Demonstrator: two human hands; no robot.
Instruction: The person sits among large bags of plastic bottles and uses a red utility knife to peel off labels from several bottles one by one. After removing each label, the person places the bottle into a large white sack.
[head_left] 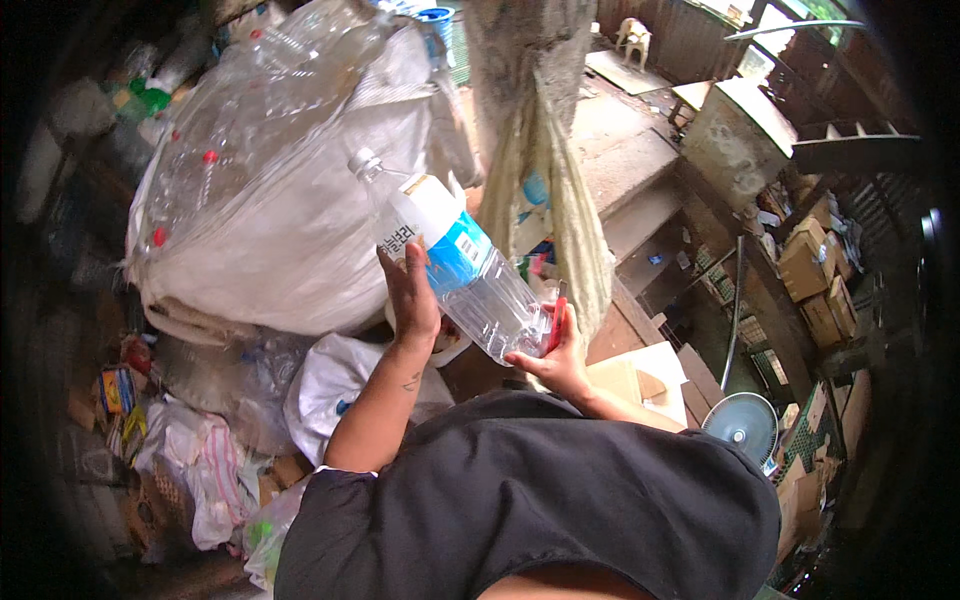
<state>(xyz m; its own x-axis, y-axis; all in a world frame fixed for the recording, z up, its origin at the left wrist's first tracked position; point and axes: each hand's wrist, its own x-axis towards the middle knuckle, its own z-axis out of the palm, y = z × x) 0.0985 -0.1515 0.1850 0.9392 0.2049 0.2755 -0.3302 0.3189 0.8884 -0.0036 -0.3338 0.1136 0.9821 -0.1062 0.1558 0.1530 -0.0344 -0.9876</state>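
Large white sack (pixel 340 240) bulging with clear bottles (pixel 290 95), upper left. Cream cloth (pixel 575 230) hanging to its right. Labelled bottle (pixel 495 305) slanting in front of both, neck pointing upper left. Left hand (pixel 413 300) touching its left side; cannot tell whether clenching. Right hand (pixel 562 367) grasping its base, also holding red tool (pixel 556 326).

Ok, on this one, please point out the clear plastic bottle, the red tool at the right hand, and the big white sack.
Clear plastic bottle (pixel 458 250): head view, on its blue label.
Red tool (pixel 556 326): head view, on its red body.
Big white sack (pixel 310 240): head view, on its side wall.
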